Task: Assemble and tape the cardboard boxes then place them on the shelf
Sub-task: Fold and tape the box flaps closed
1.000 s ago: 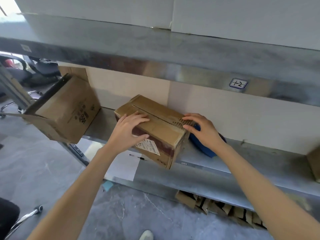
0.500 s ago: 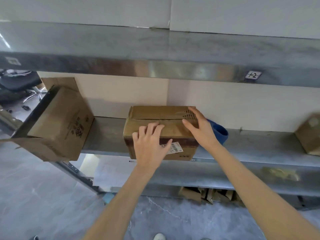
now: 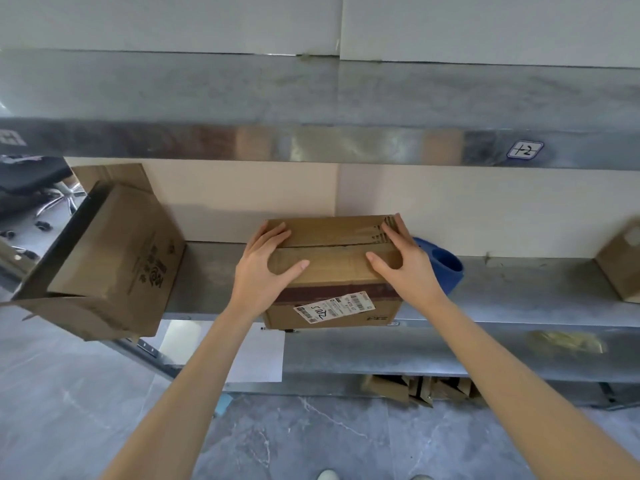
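Note:
A closed brown cardboard box (image 3: 332, 271) with a white shipping label on its front stands square on the grey metal shelf (image 3: 512, 296), its front face slightly over the shelf's front edge. My left hand (image 3: 266, 265) grips its top left corner, fingers on top and thumb on the front. At the top right corner my right hand (image 3: 401, 261) holds it the same way.
A larger open cardboard box (image 3: 114, 265) lies tilted on the shelf's left end, overhanging it. A blue roll-shaped thing (image 3: 443, 265) sits right behind my right hand. Another small box (image 3: 620, 261) is at far right. An upper shelf (image 3: 311, 140) hangs overhead; flattened cardboard (image 3: 415, 389) lies below.
The box turned from angled to square with the shelf and slid further onto it. My left hand moved from the front face to the top left corner.

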Tool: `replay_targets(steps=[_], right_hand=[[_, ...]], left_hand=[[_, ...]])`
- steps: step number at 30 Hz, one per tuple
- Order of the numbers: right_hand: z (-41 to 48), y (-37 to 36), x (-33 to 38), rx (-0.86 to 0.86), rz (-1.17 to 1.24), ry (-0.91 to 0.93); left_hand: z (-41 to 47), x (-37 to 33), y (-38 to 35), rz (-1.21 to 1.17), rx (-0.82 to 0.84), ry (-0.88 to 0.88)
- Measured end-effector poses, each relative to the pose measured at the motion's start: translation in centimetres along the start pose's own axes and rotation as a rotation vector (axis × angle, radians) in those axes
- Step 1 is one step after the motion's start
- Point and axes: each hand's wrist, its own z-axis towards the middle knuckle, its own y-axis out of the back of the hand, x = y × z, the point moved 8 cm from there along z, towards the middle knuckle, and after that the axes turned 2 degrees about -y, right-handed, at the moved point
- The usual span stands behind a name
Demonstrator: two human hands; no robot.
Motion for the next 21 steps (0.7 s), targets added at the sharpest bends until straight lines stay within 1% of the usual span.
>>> replay_targets(steps=[7, 9, 13, 15, 19, 21], right_hand=[[0.3, 0.3, 0.0, 0.031, -0.093, 0.034], [0.2, 0.0, -0.1, 0.027, -0.043, 0.014], [-0.3, -0.2, -0.7, -0.032, 0.213, -0.032], [-0.3, -0.3, -0.9, -0.034, 0.253, -0.033], [-0.2, -0.5, -1.1, -0.009, 0.294, -0.045], [-0.2, -0.4, -1.1, -0.006, 0.271, -0.039]], left_hand=[[0.0, -0.4, 0.2, 0.078, 0.009, -0.063], [0.1, -0.1, 0.2, 0.021, 0.013, -0.045], [-0.1, 0.4, 0.1, -0.226, 0.012, -0.03], [-0.1, 0.5, 0.2, -0.303, 0.0, -0.008], [0.0, 1.3, 0.0, -0.31, 0.009, 0.105], [0.0, 1.6, -0.2, -0.289, 0.036, 0.124]])
